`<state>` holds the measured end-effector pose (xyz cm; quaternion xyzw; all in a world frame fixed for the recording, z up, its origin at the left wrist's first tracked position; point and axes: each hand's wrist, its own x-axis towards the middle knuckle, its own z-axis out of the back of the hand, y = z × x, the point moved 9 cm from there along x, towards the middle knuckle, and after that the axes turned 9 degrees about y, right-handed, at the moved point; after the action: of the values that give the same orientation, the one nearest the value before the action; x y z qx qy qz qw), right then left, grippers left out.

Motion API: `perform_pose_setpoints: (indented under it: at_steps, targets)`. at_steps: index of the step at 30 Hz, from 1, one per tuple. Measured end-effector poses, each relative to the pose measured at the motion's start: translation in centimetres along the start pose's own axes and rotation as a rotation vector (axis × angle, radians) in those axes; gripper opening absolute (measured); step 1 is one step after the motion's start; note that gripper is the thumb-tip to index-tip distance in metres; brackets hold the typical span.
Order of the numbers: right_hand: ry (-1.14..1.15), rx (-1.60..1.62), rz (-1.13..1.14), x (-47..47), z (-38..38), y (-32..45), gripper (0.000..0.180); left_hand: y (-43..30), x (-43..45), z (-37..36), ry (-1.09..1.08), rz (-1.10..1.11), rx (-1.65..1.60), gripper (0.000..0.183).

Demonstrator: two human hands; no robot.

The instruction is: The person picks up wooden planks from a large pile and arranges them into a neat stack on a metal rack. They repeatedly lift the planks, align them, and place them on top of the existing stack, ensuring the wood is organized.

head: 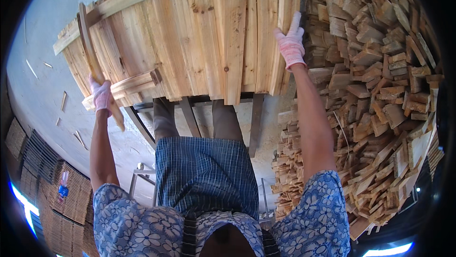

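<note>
My left hand (pixel 100 95), in a pinkish-white knit glove, is closed around a narrow wooden slat (pixel 93 59). The slat slants over the left part of a row of pale wooden planks (pixel 199 36) laid side by side. My right hand (pixel 292 45), gloved alike, lies on the outermost right plank (pixel 288 0). Its thumb and forefinger are spread across that plank; whether they grip it is hidden. Two short wooden crosspieces, an upper batten (pixel 117 2) and a lower batten (pixel 133 83), lie across the planks at the left.
A dark frame with metal legs (pixel 257 125) stands under the planks. On the right rises a large pile of cut wood pieces (pixel 377 79). Offcut splinters (pixel 64 101) litter the concrete floor (pixel 39 89). Stacked slatted wood (pixel 67 193) stands at the lower left.
</note>
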<state>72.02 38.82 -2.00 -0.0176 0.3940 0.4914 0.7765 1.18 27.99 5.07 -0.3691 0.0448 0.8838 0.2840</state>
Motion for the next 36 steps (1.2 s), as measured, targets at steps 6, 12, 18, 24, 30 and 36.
perform_pose_setpoints:
  at_steps: [6,12,18,24,30,36]
  targets:
    - [-0.061,-0.171,-0.09,-1.4,0.8,-2.0,0.105,0.7,1.8,-5.7,-0.092,-0.213,0.001,0.103]
    - [-0.08,-0.087,-0.054,-2.1,-0.2,1.1,0.098,2.3,2.6,-5.5,-0.126,-0.307,-0.081,0.091]
    - [-0.179,-0.106,0.038,-6.2,-1.1,6.8,0.09,3.0,-0.9,-1.0,-0.104,-0.465,-0.367,0.08]
    - [-0.137,-0.37,-0.337,-7.5,-11.4,14.8,0.094,-2.3,-2.1,1.0,-0.117,-0.454,-0.174,0.083]
    - [-0.119,-0.285,-0.269,-7.7,-11.0,13.5,0.094,-4.2,1.3,-4.4,-0.185,-0.141,0.285,0.086]
    - [0.002,-0.36,0.313,-11.7,-10.3,16.9,0.088,-7.3,5.2,-2.0,-0.043,0.083,0.061,0.105]
